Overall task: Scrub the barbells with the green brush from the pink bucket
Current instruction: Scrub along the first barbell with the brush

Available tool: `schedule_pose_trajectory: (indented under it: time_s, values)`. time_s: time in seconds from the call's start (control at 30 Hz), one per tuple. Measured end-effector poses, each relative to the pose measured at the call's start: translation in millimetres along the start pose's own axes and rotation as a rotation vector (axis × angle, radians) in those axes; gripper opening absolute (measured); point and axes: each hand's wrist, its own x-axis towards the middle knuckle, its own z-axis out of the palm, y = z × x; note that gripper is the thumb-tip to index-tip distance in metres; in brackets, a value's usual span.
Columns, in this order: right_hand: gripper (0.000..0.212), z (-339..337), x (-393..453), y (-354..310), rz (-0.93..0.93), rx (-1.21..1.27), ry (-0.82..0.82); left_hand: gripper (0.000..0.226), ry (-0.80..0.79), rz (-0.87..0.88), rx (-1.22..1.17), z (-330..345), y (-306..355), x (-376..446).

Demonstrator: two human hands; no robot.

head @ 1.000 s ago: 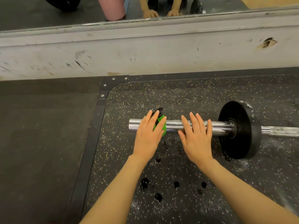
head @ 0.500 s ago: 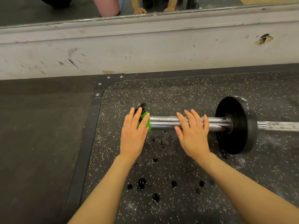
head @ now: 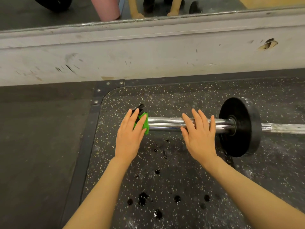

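Observation:
A barbell lies on the speckled rubber mat, its chrome sleeve [head: 165, 124] pointing left and a black weight plate [head: 242, 131] on it at the right. My left hand [head: 130, 136] presses a green brush [head: 145, 124] with a black handle against the sleeve's left end, fingers flat over the brush. My right hand [head: 199, 138] rests palm down on the sleeve, fingers spread, just left of the plate. The pink bucket [head: 107, 9] shows only as a reflection in the wall mirror at the top.
A scuffed white wall base [head: 148, 52] runs across behind the barbell, with a mirror above it. Dark wet drops [head: 143, 198] spot the mat between my arms. A black metal frame [head: 92, 129] borders the mat on the left, with plain dark flooring beyond.
My left hand slid the brush leftward along the sleeve to its end, where it has stayed. My right hand has stayed flat on the sleeve.

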Motion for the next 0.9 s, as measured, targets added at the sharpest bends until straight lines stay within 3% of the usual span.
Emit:
schedule_pose_trajectory:
  time_s: [0.2, 0.37, 0.53, 0.73, 0.9]
  values:
    - [0.045, 6.9, 2.2, 1.7, 0.013, 0.058, -0.001, 0.044, 0.071, 0.032, -0.024, 16.8, 25.4, 1.4]
    - [0.046, 8.3, 15.7, 4.0, 0.021, 0.045, -0.017, 0.045, 0.032, 0.123, 0.016, 34.0, 53.9, 18.0]
    - [0.048, 8.1, 29.2, 8.2, 0.025, 0.057, -0.063, 0.051, -0.013, 0.144, 0.032, 34.3, 40.8, 29.3]
    - [0.052, 5.9, 37.3, 9.8, 0.026, 0.098, -0.082, 0.048, 0.035, -0.002, 0.026, 25.8, -1.8, 23.7]
    - [0.053, 6.2, 41.3, 9.7, 0.035, 0.090, -0.103, 0.046, 0.038, -0.033, -0.010, 33.6, 24.1, 30.7]
